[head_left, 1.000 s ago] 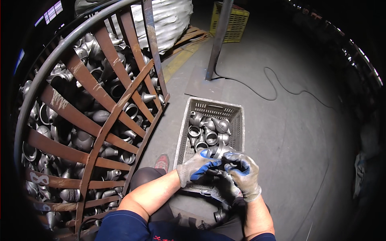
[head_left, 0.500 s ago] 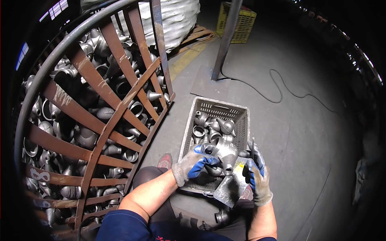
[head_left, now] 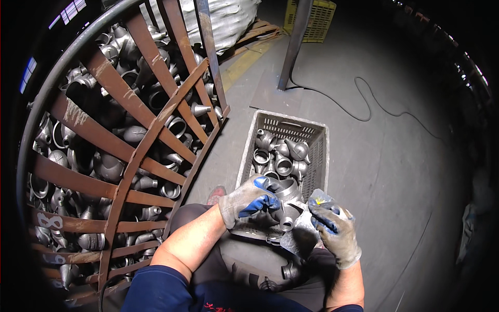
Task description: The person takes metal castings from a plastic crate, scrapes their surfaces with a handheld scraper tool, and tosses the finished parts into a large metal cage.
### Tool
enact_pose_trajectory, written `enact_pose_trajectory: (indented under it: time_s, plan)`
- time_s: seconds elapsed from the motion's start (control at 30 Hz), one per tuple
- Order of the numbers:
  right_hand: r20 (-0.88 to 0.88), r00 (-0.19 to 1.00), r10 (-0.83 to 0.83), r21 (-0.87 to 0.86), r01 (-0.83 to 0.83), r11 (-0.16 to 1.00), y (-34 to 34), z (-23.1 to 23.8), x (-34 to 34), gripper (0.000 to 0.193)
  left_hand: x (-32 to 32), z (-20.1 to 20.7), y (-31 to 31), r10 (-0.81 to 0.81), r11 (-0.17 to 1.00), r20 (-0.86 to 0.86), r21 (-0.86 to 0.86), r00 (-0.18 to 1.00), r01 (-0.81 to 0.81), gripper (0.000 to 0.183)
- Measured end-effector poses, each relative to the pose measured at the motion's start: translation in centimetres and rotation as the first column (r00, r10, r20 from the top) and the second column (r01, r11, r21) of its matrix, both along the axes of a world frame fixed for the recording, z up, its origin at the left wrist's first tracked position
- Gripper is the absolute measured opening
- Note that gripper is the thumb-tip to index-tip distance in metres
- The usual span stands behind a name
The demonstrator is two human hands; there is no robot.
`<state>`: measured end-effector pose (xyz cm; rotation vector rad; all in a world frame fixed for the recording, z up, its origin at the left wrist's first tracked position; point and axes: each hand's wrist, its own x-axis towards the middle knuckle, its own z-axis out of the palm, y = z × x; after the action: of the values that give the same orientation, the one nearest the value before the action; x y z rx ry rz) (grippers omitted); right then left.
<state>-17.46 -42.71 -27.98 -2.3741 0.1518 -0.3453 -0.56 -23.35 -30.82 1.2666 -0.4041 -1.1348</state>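
Two gloved hands over near end of the grey crate (head_left: 318, 164). L hand (head_left: 250, 202) reaches in at crate's near L corner, grip narrow, thumb & fingers closed on a silver-grey metal casting (head_left: 291, 203). That held casting is above crate's near end, tilted, wide round mouth at its far side, narrow spout toward wearer. R hand (head_left: 333, 226) is just R of crate's near end, fingers curled inward; can't tell if there's anything in its grip, fingers hide it. Btwn the hands, at crate's near R corner, is a grey sheet-like piece (head_left: 301, 234) w/ a yellow mark, partly behind R hand.

More castings (head_left: 298, 151) are piled loose inside crate, several w/ round mouths up. One loose casting (head_left: 291, 269) lies on crate's near side, by wearer's legs.

L of crate: big brown slatted bin (head_left: 78, 178), full of similar metal parts. Shoe (head_left: 215, 194) btwn bin & crate. Beyond crate's far end: dark post (head_left: 294, 52) on a flat base plate (head_left: 270, 100), black cable (head_left: 369, 104) snaking off to R. Farther beyond crate: yellow basket (head_left: 318, 21); also far, but L, white sack (head_left: 234, 21) next to a wooden pallet (head_left: 262, 31).
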Motion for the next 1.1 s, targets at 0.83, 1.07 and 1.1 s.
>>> enact_pose_trajectory:
  time_s: [0.83,1.07,1.1]
  plan:
    - [-0.074,0.994,0.084,-0.051,-0.087,0.995,-0.8,0.2,0.1,0.042,0.2,-1.5,-0.4,-0.079,0.992,-0.059,0.096,0.995,0.085,0.031]
    - [-0.006,1.0,-0.007,0.058,0.007,0.998,0.0,-0.8,1.2,0.056,-0.8,-1.8,-1.0,0.0,1.0,-0.104,-0.016,0.995,-0.001,0.029]
    - [-0.119,0.992,-0.046,0.089,0.057,0.994,0.3,-0.9,1.4,0.074,-1.0,-1.7,-1.1,-0.008,1.0,-0.092,0.018,0.996,0.01,0.028]
